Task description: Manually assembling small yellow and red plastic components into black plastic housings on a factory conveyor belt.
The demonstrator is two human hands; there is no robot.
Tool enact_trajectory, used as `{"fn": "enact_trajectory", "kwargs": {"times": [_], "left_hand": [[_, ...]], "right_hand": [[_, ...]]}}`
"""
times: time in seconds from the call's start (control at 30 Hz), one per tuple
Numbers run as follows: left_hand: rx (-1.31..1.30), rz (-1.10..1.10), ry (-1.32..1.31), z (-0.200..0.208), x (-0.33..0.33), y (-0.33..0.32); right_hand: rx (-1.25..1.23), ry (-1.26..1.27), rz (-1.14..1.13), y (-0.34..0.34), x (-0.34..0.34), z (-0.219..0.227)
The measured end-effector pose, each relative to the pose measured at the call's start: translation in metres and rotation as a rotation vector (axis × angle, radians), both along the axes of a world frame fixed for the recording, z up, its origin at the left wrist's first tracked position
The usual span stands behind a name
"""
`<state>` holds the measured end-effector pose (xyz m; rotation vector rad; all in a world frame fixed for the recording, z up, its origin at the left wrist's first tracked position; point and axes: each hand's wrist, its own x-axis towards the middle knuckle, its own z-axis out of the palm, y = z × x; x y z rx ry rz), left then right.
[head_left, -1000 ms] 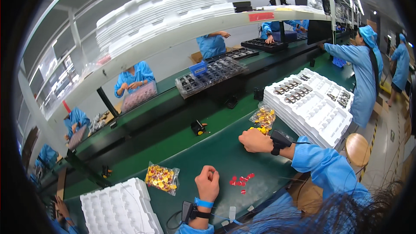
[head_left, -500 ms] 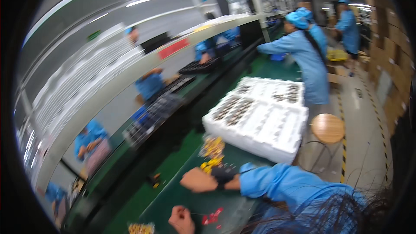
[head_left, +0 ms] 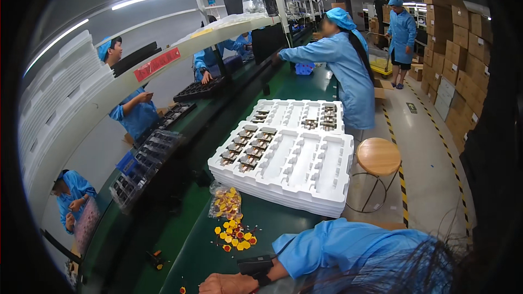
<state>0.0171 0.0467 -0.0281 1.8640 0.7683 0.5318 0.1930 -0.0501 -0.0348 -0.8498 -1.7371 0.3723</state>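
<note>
My right hand [head_left: 227,283] rests low over the green work surface [head_left: 199,253] at the bottom edge, back of the hand up. Its fingers bend down out of the picture, so what they hold, if anything, is hidden. A black device [head_left: 255,264] is strapped on that wrist, below a blue sleeve [head_left: 318,245]. Just beyond the hand lie several loose yellow and red hexagonal pieces [head_left: 236,235]. Behind them a clear plastic bag [head_left: 225,201] is full of similar pieces. My left hand is not in view.
A stack of white foam trays [head_left: 289,177] stands beyond the bag, its top one partly filled with small metal parts [head_left: 239,147]. A dark conveyor [head_left: 180,185] runs along the left. A wooden stool [head_left: 378,157] stands right. A co-worker [head_left: 348,73] leans over the far bench.
The view has swung right and upward and is sharper now. My left hand and the small red pieces beside it have dropped out of view; my right hand sits lower in the picture.
</note>
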Motion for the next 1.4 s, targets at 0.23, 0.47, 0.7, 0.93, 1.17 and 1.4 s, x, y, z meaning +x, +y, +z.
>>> {"fn": "enact_trajectory", "kwargs": {"times": [0.23, 0.47, 0.7, 0.93, 1.17, 1.4], "left_hand": [[-0.117, 0.013, -0.04, -0.002, -0.01, -0.01], [-0.386, -0.021, -0.492, 0.005, -0.003, -0.032], [-0.433, -0.015, -0.405, 0.018, -0.008, -0.038], [-0.605, -0.121, -0.563, 0.018, -0.013, -0.041], [-0.486, -0.097, -0.456, 0.02, -0.014, -0.04], [-0.647, -0.106, -0.529, 0.019, -0.013, -0.038]], "right_hand": [[-0.045, 0.176, 0.056, 0.001, -0.004, 0.014], [-0.567, 0.376, 0.099, 0.002, -0.004, 0.021], [-0.888, 0.67, 0.277, -0.002, 0.002, 0.032], [-1.035, 1.017, 0.48, -0.004, -0.002, 0.026], [-1.06, 1.06, 0.476, -0.004, -0.002, 0.024], [-1.037, 1.006, 0.462, -0.005, 0.001, 0.027]]}}
